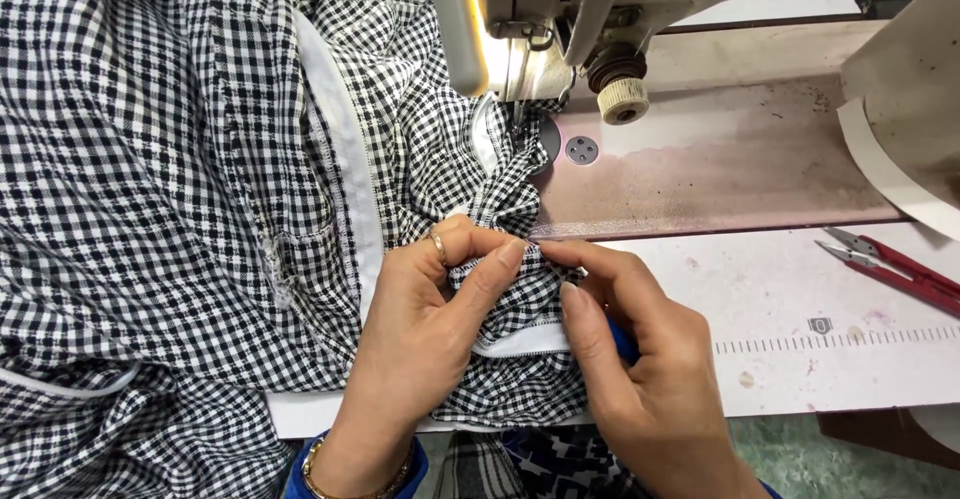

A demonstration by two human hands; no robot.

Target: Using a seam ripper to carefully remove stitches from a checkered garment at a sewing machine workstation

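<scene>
A black-and-white checked fabric (160,179) with a white edge strip lies bunched over the sewing table and runs up under the sewing machine's (560,19) needle area. My left hand (425,349), with a ring and a bracelet, pinches a fold of the fabric between thumb and fingers near the machine bed's front edge. My right hand (640,359) pinches the same fold from the right, its fingertips meeting those of the left hand. Something blue shows in the right palm; what it is I cannot tell.
Red-handled thread snips (890,264) lie on the white table (800,359) at the right. A printed ruler scale runs along the table's front. The pinkish machine bed (700,169) extends right, with a white paper strip (890,179) at its far end.
</scene>
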